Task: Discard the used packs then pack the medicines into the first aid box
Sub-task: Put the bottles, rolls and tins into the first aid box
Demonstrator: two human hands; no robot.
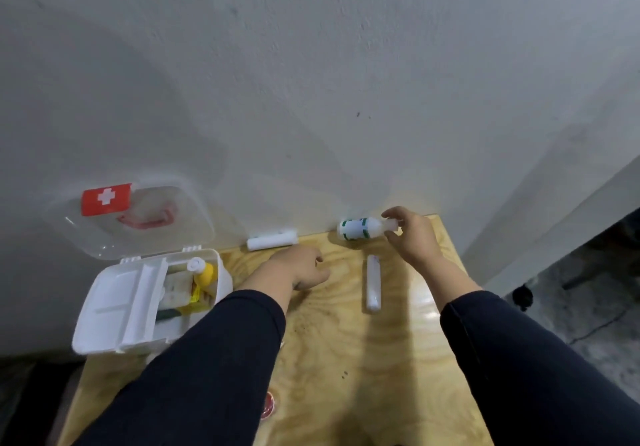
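Note:
The white first aid box [104,310] stands open at the table's left, its clear lid [138,220] with a red cross leaning on the wall. Inside I see a yellow bottle [204,272] and other packs. A white bottle with green markings [358,228] lies on its side at the wall, and my right hand [412,238] pinches its cap. My left hand [301,269] rests on the table with fingers curled, holding nothing that I can see. One white roll [272,240] lies against the wall, another [373,283] between my hands.
The wooden table [346,359] ends at the grey wall. A small red round thing [268,406] shows by my left sleeve near the front. To the right the table edge drops to a grey floor.

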